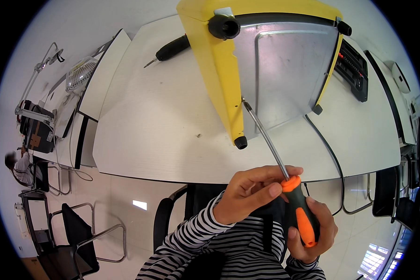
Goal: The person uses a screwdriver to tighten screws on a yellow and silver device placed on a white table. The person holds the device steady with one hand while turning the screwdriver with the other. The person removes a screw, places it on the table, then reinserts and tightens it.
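Both hands hold a long screwdriver [277,160] to the edge of a tipped yellow box [217,70].
The right hand [324,228] wraps the handle; the fingers of the left hand [247,193] pinch lightly around the shaft's base. The tip meets the box's near left side, beside its grey metal panel [289,70]; whether it sits in a screw head is too small to tell. The box rests on the white table [168,126], beyond the hands; neither hand braces it, so a hard push could rock it. Good control likely calls for pressure straight along the shaft, the left fingers guiding loosely.
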Demonstrator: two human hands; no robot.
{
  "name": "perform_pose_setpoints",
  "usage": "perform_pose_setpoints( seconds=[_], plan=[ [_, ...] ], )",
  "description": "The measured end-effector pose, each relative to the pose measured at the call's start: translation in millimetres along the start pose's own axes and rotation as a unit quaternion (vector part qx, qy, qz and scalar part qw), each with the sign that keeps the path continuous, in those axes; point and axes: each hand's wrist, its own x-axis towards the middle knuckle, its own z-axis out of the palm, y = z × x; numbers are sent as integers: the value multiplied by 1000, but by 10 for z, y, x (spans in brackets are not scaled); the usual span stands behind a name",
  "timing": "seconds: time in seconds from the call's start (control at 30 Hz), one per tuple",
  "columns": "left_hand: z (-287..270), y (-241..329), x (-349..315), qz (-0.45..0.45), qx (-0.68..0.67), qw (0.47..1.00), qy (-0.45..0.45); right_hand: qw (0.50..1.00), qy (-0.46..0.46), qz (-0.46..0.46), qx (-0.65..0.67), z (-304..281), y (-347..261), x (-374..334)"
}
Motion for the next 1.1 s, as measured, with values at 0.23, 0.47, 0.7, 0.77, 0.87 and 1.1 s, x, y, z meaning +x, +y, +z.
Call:
perform_pose_setpoints(
  seconds=[0.23,0.47,0.7,0.77,0.87,1.1],
  plan=[
    [85,157,6,-59,74,993,70,992,-10,-11,-124,28,-83,21],
    [108,196,55,-49,31,996,72,991,4,-30,-132,51,-46,-2],
    [114,220,32,-88,-36,994,57,984,47,52,163,71,14,-172],
    [112,178,21,-66,-74,994,48,985,56,-5,162,111,35,-105],
    [148,196,11,-62,-108,991,50,994,58,3,96,100,-16,-99],
    [83,139,-74,-63,-22,997,35,999,35,-22,-7,42,-85,-100]
  ],
)
